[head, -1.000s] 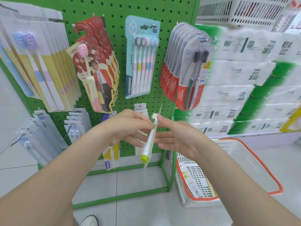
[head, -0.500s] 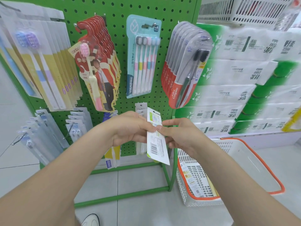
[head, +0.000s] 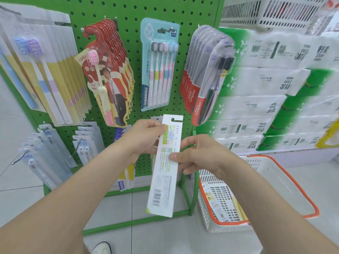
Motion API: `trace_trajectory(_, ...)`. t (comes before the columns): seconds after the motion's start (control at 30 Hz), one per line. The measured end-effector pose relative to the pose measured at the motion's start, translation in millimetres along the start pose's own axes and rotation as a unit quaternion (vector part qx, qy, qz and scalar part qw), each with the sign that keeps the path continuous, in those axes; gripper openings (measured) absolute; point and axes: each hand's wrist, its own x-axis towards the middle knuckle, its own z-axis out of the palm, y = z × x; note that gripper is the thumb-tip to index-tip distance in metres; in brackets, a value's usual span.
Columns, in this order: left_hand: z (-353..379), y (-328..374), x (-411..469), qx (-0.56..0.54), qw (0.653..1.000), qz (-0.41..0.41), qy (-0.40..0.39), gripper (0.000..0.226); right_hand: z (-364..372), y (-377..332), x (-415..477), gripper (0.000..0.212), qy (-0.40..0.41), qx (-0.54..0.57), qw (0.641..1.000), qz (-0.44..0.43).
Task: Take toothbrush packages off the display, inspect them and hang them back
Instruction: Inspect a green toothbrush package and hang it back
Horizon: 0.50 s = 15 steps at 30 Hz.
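Head view
- Toothbrush package (head: 163,180): a long white card, held in both hands in front of the lower part of the green pegboard (head: 128,15). It stood nearly upright, with the hang hole at the top, the barcode near the bottom and the printed back facing the camera.
- Left hand (head: 145,138): fingers curled round the package's upper left edge.
- Right hand (head: 201,154): pinched the package's middle, thumb on the printed face and fingers behind.
- Pegboard: red packs (head: 108,79), a five-brush pack (head: 159,70) and Colgate packs (head: 205,85) hung above the hands.
- Basket (head: 222,202): white with an orange rim, on the floor at lower right.
- Tissue packs (head: 256,81): stacked to the right of the pegboard.
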Motion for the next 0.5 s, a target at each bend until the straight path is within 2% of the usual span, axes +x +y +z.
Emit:
trace_trajectory(0.1,1.4,3.1,-1.4,-0.025,0.999,-0.005,-0.027,0.03,1.3,0.2,-1.1,0.023,-0.016,-0.002,1.0,-0.017)
trace_trajectory(0.17,0.5,4.6,-3.0,-0.034,0.999,0.004,-0.035,0.027,1.8,-0.1,-0.4,0.033,0.009,-0.018,0.999,-0.044)
trace_trajectory(0.27,-0.8,4.6,-5.0,-0.054,0.997,0.033,-0.032,0.027,2.1,0.1,1.5,0.027,0.064,-0.045,0.992,-0.102)
trace_trajectory(0.37,2.5,4.5,-7.9,-0.102,0.994,0.035,-0.036,0.035,2.7,-0.3,0.8,0.016,0.046,-0.02,0.99,-0.129)
trace_trajectory(0.5,4.8,5.8,-8.5,-0.118,0.991,0.054,-0.034,0.038,-2.9,-4.3,-4.4,0.022,0.03,-0.006,0.991,-0.131)
